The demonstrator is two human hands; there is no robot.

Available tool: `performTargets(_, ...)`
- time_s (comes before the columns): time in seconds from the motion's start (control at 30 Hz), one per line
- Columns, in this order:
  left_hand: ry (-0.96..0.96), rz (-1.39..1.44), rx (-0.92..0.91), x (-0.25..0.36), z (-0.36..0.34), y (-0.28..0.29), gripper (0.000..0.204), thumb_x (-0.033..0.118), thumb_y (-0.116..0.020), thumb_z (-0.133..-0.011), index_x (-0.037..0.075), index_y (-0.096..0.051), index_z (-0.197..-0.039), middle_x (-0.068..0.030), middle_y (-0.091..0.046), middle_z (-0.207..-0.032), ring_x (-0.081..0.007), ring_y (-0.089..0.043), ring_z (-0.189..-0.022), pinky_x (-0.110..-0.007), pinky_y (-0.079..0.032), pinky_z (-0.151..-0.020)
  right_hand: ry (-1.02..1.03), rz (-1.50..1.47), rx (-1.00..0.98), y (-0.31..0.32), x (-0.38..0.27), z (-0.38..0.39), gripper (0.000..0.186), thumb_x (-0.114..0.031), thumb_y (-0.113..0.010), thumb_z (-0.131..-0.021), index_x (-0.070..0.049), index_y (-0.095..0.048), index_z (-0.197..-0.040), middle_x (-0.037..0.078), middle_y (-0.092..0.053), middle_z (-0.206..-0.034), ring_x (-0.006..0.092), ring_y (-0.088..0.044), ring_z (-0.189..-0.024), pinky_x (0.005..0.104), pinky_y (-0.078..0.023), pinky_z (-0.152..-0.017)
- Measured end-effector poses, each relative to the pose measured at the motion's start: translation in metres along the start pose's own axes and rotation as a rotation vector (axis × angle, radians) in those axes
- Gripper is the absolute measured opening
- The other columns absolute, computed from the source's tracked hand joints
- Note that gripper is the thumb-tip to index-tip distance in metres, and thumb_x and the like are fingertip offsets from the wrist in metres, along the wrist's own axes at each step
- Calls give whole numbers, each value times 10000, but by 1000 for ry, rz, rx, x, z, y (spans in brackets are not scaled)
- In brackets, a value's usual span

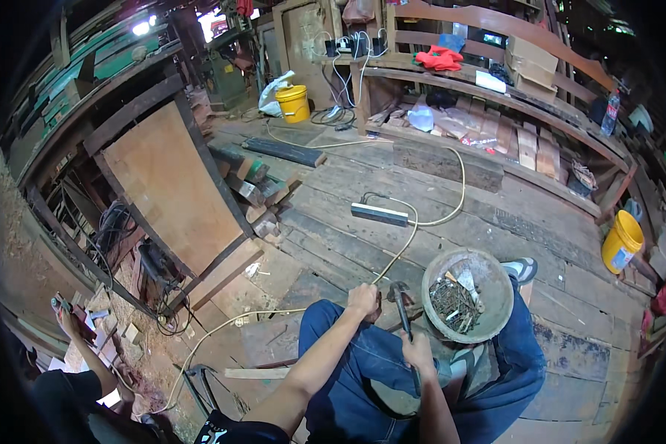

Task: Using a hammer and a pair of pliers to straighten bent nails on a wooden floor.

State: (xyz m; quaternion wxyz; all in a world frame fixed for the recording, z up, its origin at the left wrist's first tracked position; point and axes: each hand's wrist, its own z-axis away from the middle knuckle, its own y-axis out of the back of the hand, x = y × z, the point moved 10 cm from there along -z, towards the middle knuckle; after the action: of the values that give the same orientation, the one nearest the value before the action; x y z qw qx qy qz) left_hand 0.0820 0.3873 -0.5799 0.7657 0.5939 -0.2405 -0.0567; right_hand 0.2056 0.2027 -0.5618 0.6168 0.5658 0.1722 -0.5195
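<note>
One grip, the right hand (pixel 419 350), is wrapped round the handle of a hammer (pixel 404 317); the left hand (pixel 363 300) is curled near its head, its hold too hidden to tell. Lining up a blow seems the step, calling for careful aim. Dark and slim, the hammer slants up-left from the right grip, opposite a grey bowl (pixel 500 288) of nails (pixel 453 306).

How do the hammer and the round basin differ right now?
The hammer is long and slim; the basin is round and wide.
The hammer looks dark; the basin is dull grey.
The hammer is gripped in the right hand; the basin is untouched by either hand and holds thin, nail-like pieces.
Both are in front of the person.
</note>
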Motion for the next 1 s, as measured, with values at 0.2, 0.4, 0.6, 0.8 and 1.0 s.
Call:
performTargets(0.2, -74, -43, 54, 4, 1, -1, 201, 196, -634, -760, 48, -652, -895, -212, -652, -927, -389, -660, -857, -478, -536, -755, 300, 44, 147, 11, -25, 5, 391, -321, -522, -968, 53, -608, -891, 252, -583, -588, 383, -626, -532, 463, -486, -533)
performTargets(0.4, 12, 43, 196, -5, -2, 5, 125, 153, -689, -710, 61, -724, -787, -221, -682, -850, -365, -668, -876, -465, -538, -791, 177, 130, 166, 7, -19, -3, 442, -355, -448, -986, 67, -570, -941, 333, -606, -755, 526, -597, -758, 584, -463, -694)
performTargets(0.6, 40, 134, 74, -10, -6, -2, 80, 134, -692, -702, 154, -740, -764, -184, -689, -877, -363, -664, -893, -448, -535, -806, -113, -13, 25, 6, 5, -12, 499, -372, -429, -993, 108, -562, -1022, 358, -603, -765, 504, -619, -706, 551, -498, -652)
performTargets(0.8, 45, 123, 6, -8, -8, -10, 126, 152, -691, -722, 109, -727, -834, -200, -687, -937, -354, -672, -922, -445, -541, -820, -31, 142, 63, 1, 9, -18, 461, -359, -452, -980, 73, -612, -981, 363, -608, -818, 522, -596, -871, 565, -475, -787)
performTargets(1.0, 30, 102, 36, -9, -9, -6, 179, 184, -700, -744, 89, -724, -893, -202, -686, -967, -362, -666, -945, -447, -541, -824, 34, 196, 80, 2, -9, -9, 457, -355, -471, -975, 74, -616, -910, 348, -608, -797, 523, -591, -859, 577, -457, -790)
